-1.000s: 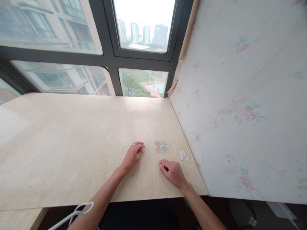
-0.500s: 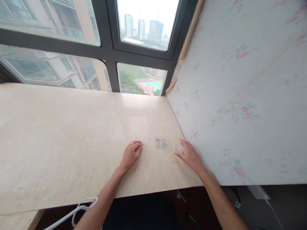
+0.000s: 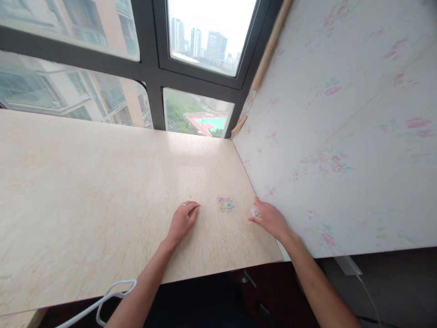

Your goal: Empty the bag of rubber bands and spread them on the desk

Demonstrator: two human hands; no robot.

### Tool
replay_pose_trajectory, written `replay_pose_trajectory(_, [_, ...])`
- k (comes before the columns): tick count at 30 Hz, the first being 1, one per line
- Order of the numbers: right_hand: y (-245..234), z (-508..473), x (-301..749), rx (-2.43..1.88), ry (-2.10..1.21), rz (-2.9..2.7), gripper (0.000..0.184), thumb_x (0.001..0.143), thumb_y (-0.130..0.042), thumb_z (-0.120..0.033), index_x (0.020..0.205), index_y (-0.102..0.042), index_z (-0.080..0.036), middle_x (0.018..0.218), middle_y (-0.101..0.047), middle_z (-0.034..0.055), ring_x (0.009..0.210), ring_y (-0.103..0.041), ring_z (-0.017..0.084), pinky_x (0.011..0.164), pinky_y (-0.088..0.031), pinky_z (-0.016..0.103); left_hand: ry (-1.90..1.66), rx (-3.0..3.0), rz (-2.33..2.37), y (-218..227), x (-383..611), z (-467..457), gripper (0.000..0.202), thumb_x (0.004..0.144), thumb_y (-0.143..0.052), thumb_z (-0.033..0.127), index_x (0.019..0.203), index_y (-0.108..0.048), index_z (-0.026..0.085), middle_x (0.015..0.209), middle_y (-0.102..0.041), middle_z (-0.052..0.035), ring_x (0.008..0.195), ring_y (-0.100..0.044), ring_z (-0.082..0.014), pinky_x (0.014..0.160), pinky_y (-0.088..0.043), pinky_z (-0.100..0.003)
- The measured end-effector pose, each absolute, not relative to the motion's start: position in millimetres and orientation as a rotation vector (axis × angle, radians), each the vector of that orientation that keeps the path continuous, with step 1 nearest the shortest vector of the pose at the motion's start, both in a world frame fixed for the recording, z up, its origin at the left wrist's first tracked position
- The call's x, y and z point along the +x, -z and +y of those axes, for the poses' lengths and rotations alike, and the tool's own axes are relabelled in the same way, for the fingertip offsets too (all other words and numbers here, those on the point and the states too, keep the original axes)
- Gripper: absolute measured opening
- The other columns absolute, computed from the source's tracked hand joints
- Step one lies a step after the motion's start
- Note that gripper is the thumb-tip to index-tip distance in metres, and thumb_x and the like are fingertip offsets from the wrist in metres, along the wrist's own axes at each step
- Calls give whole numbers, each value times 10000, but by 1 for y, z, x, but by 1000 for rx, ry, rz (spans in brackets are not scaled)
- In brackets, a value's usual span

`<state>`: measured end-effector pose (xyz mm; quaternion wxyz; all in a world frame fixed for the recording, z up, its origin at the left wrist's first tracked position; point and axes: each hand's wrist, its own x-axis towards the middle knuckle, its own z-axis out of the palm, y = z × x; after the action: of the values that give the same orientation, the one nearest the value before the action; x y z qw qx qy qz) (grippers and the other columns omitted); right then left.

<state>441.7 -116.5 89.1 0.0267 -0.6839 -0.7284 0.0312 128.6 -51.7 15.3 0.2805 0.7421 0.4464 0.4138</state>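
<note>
A small clear packet of coloured clips (image 3: 225, 203) lies flat on the beige marble-patterned table (image 3: 102, 191). My left hand (image 3: 182, 219) rests on the table just left of the packet, fingers loosely curled, a ring on one finger, nothing in it. My right hand (image 3: 269, 218) is at the table's right edge beside the wall, its fingers bent over a small white object in clear wrapping (image 3: 254, 212). Most of that object is hidden under the fingers, and I cannot tell whether they grip it or only touch it.
A floral-papered wall (image 3: 341, 136) rises along the table's right side. Dark-framed windows (image 3: 153, 59) stand behind the table. A white cable loop (image 3: 109, 296) hangs at the front edge near my left arm. Another cable (image 3: 368, 291) runs low on the right.
My right hand left the spot in front of the clip packet and moved right to the small white object by the wall. The left hand stayed put. The view tilted slightly.
</note>
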Motion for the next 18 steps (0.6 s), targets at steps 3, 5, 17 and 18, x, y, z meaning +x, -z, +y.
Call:
replay_pose_trajectory(3, [-106, -118, 432, -2034, -43, -2230, 773, 784, -708, -366, 1431, -338, -161, 1175, -647, 166, 1084, -597, 336, 884, -486, 458, -1111, 1988, 1187, -15, 128, -52, 184, 892, -477, 244, 896, -654, 194, 944, -691, -64, 898, -629, -205, 811, -497, -366])
replay_pose_trajectory(5, [-116, -115, 425, -1962, -56, -2222, 764, 795, -697, -385, 1435, -327, -190, 1191, -643, 147, 1098, -593, 321, 901, -485, 459, -1115, 1988, 1187, -15, 128, -52, 181, 889, -478, 238, 895, -654, 195, 943, -691, -63, 893, -629, -204, 807, -498, -364])
replay_pose_trajectory(17, [-118, -65, 393, -1660, -214, -2458, 752, 780, -719, -360, 1428, -360, -230, 1254, -614, 124, 1162, -560, 304, 949, -462, 470, -1105, 1975, 1204, -15, 128, -54, 179, 881, -479, 214, 899, -656, 193, 937, -692, -63, 880, -619, -197, 798, -495, -359])
replay_pose_trajectory(18, [-115, -61, 391, -1651, -237, -2475, 750, 772, -728, -350, 1423, -374, -233, 1251, -617, 122, 1159, -563, 302, 951, -459, 464, -1106, 1974, 1202, -15, 128, -54, 179, 882, -479, 214, 899, -656, 194, 936, -692, -62, 880, -619, -198, 797, -495, -360])
